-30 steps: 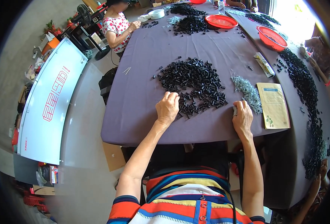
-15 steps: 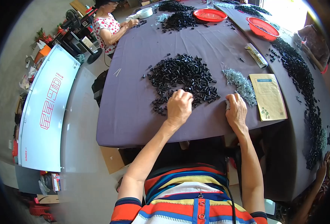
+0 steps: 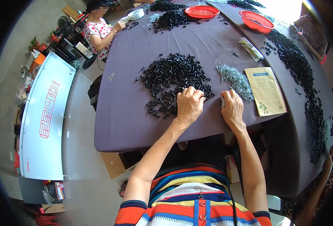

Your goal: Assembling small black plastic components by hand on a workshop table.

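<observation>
Two thin sticks (image 3: 111,76) lie toward your left on the purple cloth (image 3: 117,113), well apart from everything you touch. Next comes the loose pile of black tubes (image 3: 170,71), spread in front of you, seemingly so that your left hand can reach its near edge without a stretch. Your left hand (image 3: 190,103) is at that pile's lower right edge, fingers bent and drawn together; the fingertips are hidden, so I cannot tell whether you have hold of a tube. Your right hand (image 3: 233,107) is curled nearly closed, with small pale bits showing at its fingertips, probably some of the clear pieces (image 3: 238,84) heaped just beyond it. That heap sits right of the tubes, likely to keep the two kinds apart and each near its own hand. The brown packet (image 3: 266,92) lies flat just beside the heap, perhaps bounding it on that side.

As for room, you have a wide stretch of cloth left of the tubes, a narrow lane between your hands, and a strip between them and the near table edge. On the right, the packet reaches close to that edge, leaving your right hand less sideways space.
</observation>
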A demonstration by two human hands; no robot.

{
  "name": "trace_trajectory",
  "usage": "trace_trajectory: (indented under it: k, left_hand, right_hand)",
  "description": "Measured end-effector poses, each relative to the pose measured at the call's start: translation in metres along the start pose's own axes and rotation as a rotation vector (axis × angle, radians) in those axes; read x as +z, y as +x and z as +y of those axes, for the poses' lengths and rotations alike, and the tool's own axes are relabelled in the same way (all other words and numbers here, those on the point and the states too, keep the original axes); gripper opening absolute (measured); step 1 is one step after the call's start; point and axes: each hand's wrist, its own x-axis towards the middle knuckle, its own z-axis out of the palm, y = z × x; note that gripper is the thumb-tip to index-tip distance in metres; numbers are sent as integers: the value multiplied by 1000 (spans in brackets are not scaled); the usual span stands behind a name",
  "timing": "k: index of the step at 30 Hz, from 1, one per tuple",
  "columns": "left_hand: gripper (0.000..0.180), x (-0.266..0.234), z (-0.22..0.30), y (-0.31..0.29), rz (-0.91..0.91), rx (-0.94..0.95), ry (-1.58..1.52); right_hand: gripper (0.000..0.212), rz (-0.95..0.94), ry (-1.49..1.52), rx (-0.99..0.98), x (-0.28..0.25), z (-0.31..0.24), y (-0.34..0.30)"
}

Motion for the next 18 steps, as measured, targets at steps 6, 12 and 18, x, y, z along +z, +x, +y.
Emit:
trace_trajectory:
  k: [6, 12, 18]
  left_hand:
    - [5, 12, 6, -4, -53, 81, 65]
    - [11, 17, 7, -9, -104, 108, 11]
    - [23, -3, 14, -25, 0, -52, -422]
  right_hand:
    - [20, 5, -4, 1, 0, -1, 0]
    - [20, 6, 17, 21, 2, 1, -1]
    - [23, 5, 73, 52, -1, 2, -1]
